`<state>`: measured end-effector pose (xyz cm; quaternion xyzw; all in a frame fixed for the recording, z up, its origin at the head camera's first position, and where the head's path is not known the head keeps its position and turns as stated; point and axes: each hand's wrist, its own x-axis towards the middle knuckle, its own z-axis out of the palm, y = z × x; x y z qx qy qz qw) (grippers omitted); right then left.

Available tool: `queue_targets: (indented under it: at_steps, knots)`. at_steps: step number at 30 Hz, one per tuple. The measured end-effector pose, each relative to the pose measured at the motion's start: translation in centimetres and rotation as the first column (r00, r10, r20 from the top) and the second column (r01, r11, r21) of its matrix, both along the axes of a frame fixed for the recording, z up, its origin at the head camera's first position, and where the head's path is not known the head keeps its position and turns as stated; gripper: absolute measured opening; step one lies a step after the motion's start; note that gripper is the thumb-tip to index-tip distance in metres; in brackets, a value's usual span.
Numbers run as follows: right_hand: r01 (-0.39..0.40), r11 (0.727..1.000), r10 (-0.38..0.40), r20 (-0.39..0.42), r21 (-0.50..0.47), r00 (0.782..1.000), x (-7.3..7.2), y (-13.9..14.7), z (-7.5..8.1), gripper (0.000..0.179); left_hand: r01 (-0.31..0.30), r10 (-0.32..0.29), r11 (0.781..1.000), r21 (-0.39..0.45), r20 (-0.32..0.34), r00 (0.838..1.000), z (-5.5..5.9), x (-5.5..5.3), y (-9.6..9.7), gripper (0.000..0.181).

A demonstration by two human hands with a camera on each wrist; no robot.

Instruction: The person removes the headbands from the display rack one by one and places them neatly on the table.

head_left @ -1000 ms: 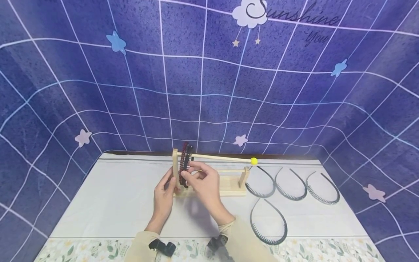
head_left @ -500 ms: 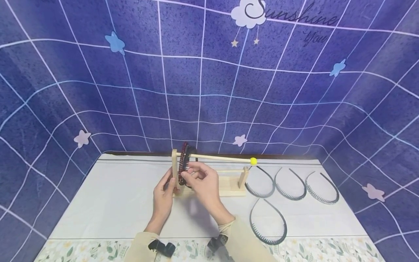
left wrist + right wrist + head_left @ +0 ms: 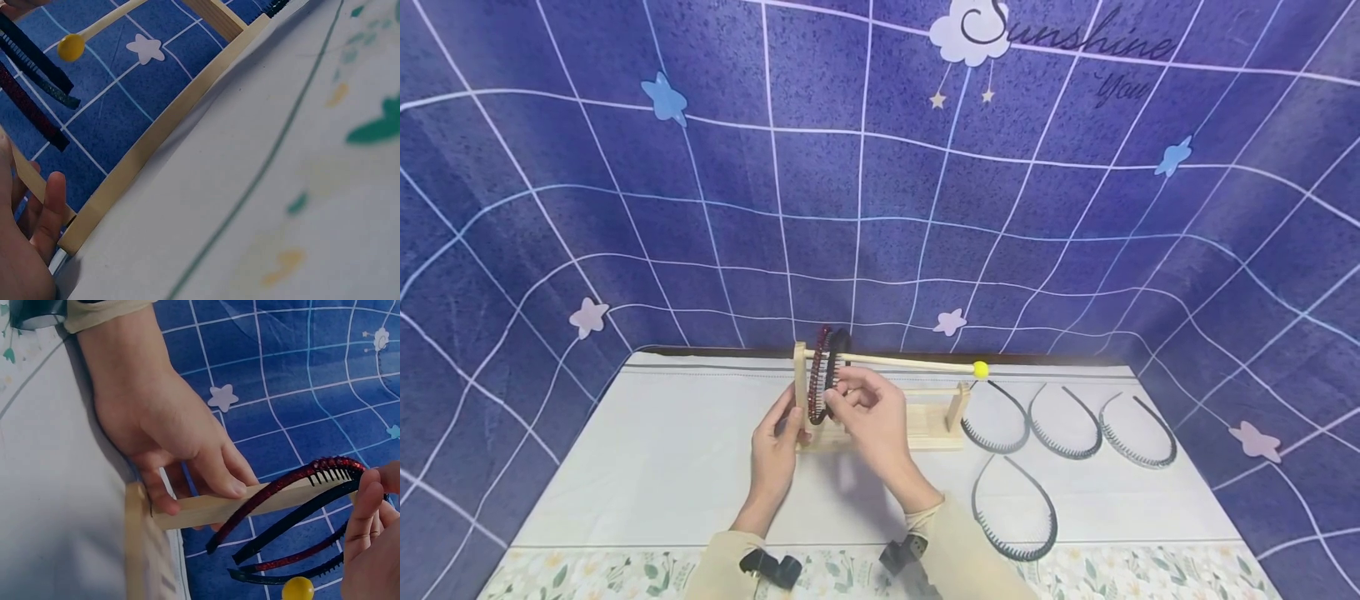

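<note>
My left hand [image 3: 773, 454] grips the left upright [image 3: 801, 375] of a wooden stand, thumb in front and fingers behind. From that upright a round wooden rod [image 3: 910, 362] runs right to a yellow ball [image 3: 981, 369] on its end. Hanging on the rod beside the upright is a red glittery headband [image 3: 275, 487] with comb teeth. Just right of it is a black toothed headband [image 3: 832, 367], also on the rod. My right hand [image 3: 877, 425] pinches the black headband between thumb and fingers; in the right wrist view its fingertips are at the band's toothed part.
Several dark toothed headbands lie on the white tablecloth to the right, among them one [image 3: 1067, 454] in the back row and one [image 3: 1017, 554] nearer the front. The stand's short right post [image 3: 958, 407] and lower rod [image 3: 928, 391] stand close to them. A patterned curtain [image 3: 880, 208] rises behind.
The black headband has turned and now hangs more parallel to the red one, with a small gap between them. My right hand has shifted slightly right; my left hand keeps its place.
</note>
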<state>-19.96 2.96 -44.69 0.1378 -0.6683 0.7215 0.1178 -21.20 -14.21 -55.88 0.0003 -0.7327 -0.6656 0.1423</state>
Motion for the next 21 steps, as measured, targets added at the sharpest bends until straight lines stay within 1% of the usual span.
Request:
queue_targets:
  at_steps: [9, 13, 21]
  knots:
    - [0.027, 0.999, -0.029, -0.063, -0.031, 0.998, -0.1, 0.7, 0.7, 0.029, -0.021, 0.022, 0.999, 0.025, -0.046, 0.999, -0.1, -0.1, 0.2, 0.049]
    - [0.019, 0.998, -0.023, -0.078, -0.054, 0.997, 0.0, 0.9, 1.2, 0.029, -0.016, 0.016, 1.0, 0.026, -0.031, 0.999, -0.2, -0.1, 0.1, 0.05]
    - [0.015, 0.994, -0.025, -0.097, -0.105, 0.995, 0.4, 1.4, 2.7, 0.031, 0.001, -0.001, 1.0, 0.015, -0.002, 1.0, -0.3, -0.1, 0.0, 0.052]
